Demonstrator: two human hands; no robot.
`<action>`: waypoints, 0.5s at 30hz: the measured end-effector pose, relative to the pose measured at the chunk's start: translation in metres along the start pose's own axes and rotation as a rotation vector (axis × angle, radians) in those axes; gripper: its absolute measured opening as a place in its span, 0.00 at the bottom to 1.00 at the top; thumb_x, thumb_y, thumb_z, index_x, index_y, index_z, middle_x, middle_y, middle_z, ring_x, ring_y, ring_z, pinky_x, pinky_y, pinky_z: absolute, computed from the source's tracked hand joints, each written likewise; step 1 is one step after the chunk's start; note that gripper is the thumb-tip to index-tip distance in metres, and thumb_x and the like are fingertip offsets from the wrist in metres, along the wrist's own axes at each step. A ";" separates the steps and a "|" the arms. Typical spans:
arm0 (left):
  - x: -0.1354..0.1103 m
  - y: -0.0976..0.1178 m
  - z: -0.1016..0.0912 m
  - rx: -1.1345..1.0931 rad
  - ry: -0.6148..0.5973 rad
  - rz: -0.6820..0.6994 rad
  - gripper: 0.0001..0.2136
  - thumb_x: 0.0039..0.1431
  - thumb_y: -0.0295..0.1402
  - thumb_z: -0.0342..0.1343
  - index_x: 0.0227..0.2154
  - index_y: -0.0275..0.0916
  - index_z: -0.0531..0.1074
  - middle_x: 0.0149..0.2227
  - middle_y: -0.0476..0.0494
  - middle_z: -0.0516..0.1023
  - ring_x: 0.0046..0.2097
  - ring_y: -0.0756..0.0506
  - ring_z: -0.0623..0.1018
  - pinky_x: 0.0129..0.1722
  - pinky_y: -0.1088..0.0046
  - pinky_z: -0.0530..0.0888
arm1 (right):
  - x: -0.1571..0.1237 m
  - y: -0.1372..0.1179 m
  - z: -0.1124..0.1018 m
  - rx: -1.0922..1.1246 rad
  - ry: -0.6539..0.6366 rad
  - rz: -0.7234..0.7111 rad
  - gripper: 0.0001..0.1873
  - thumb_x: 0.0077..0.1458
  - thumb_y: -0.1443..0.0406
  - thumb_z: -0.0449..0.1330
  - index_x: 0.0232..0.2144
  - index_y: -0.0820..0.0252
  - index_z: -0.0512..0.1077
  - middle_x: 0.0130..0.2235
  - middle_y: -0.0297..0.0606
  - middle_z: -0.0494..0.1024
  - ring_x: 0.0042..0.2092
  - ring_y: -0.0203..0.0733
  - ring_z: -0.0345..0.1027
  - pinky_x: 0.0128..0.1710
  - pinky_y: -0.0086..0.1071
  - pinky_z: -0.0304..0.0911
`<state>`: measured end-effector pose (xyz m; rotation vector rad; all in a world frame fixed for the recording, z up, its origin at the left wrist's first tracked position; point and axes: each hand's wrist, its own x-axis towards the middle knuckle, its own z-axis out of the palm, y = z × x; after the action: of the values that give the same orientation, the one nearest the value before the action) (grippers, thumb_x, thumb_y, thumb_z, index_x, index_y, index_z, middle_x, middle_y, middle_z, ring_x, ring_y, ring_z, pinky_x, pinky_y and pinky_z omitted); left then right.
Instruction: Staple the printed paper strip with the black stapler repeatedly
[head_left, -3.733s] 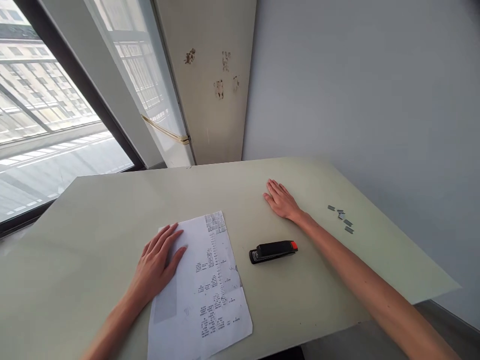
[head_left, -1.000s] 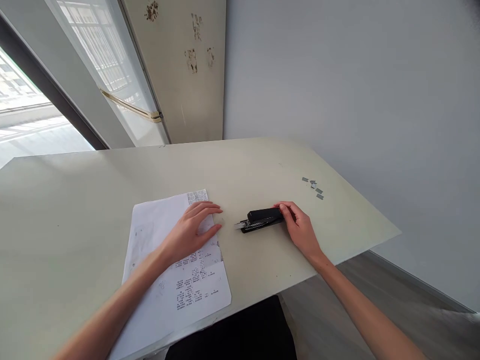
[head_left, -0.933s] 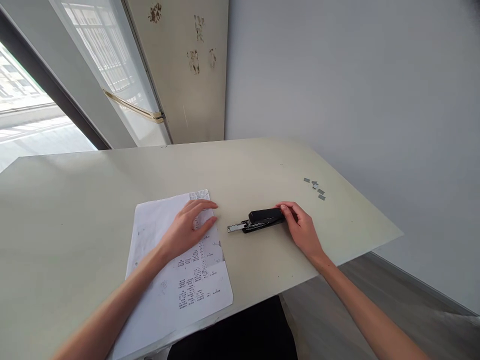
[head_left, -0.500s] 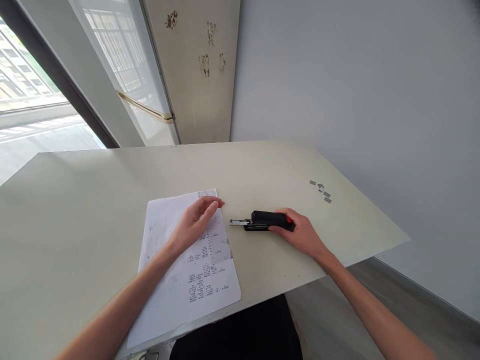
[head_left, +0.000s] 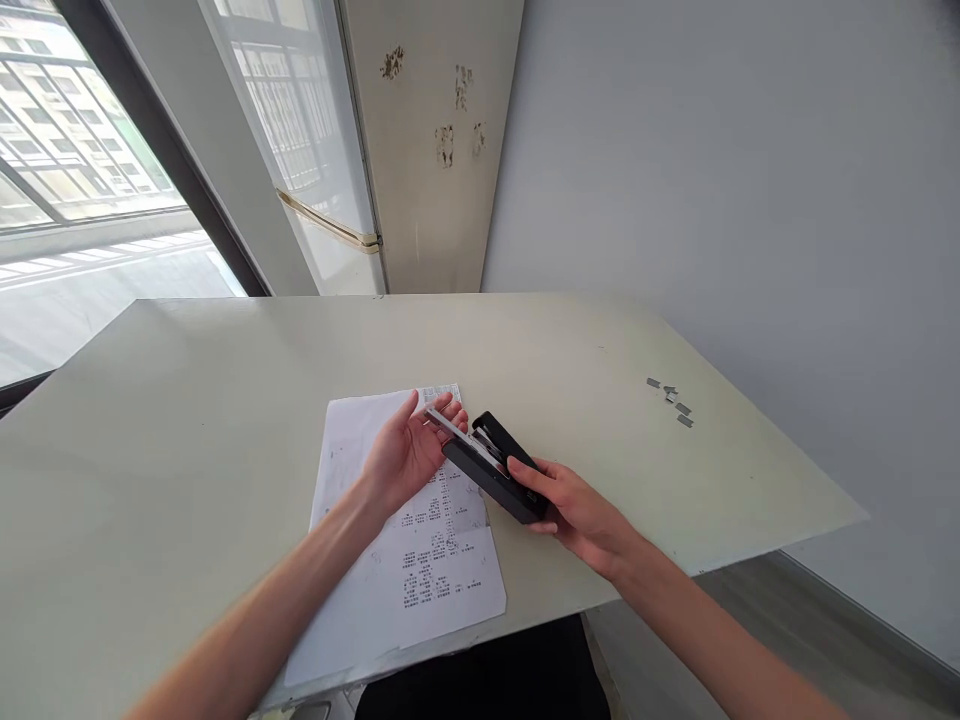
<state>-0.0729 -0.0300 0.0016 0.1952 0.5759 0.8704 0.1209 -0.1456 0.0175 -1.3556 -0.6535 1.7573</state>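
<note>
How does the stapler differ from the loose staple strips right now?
The stapler is black and large; the staple strips are small and grey. The stapler is held tilted off the table by the right hand, left hand at its slid-out metal tray; the strips lie untouched on the table.

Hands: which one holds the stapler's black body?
The right hand, wrapped around the rear of the stapler; the left hand only touches its protruding metal rail.

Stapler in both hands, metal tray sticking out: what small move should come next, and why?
Probably draw the metal tray a little farther out with the left hand. The right hand grips the stapler above the paper, the left fingers are at the tray's tip, and loose staple strips lie far right on the table.
</note>
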 end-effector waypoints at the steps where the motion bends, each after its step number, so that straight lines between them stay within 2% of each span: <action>1: 0.000 0.001 0.000 -0.013 -0.001 0.002 0.18 0.76 0.37 0.44 0.44 0.29 0.77 0.39 0.34 0.80 0.41 0.42 0.83 0.44 0.67 0.82 | 0.003 -0.001 0.006 0.062 -0.020 0.018 0.24 0.52 0.47 0.73 0.38 0.59 0.79 0.36 0.39 0.77 0.35 0.36 0.63 0.20 0.24 0.46; 4: 0.001 0.005 -0.002 -0.028 0.008 0.041 0.16 0.76 0.34 0.44 0.42 0.29 0.75 0.36 0.36 0.78 0.37 0.45 0.81 0.41 0.68 0.81 | 0.010 0.000 0.026 0.181 -0.046 0.048 0.22 0.53 0.50 0.73 0.39 0.62 0.80 0.35 0.43 0.79 0.38 0.40 0.70 0.17 0.23 0.47; 8: 0.003 0.011 -0.005 -0.033 0.032 0.092 0.13 0.74 0.30 0.45 0.39 0.33 0.74 0.33 0.42 0.75 0.34 0.49 0.78 0.40 0.72 0.79 | 0.014 0.002 0.042 0.216 -0.092 0.041 0.18 0.60 0.51 0.68 0.38 0.62 0.79 0.36 0.44 0.79 0.40 0.41 0.74 0.16 0.22 0.49; 12: 0.008 0.016 -0.009 0.138 0.111 0.238 0.11 0.71 0.29 0.47 0.34 0.36 0.73 0.31 0.44 0.71 0.33 0.50 0.75 0.38 0.74 0.76 | 0.010 0.003 0.034 0.088 -0.044 -0.013 0.18 0.60 0.50 0.67 0.41 0.59 0.77 0.37 0.44 0.81 0.41 0.43 0.75 0.17 0.24 0.51; 15: 0.009 0.017 -0.011 0.201 0.134 0.282 0.10 0.68 0.28 0.50 0.31 0.36 0.72 0.27 0.50 0.64 0.27 0.52 0.67 0.30 0.77 0.71 | 0.006 0.001 0.017 -0.083 0.057 -0.111 0.21 0.59 0.48 0.67 0.44 0.57 0.74 0.38 0.43 0.81 0.41 0.45 0.75 0.19 0.26 0.54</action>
<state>-0.0857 -0.0135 -0.0046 0.4097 0.7740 1.1048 0.1035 -0.1397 0.0183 -1.3935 -0.7626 1.6133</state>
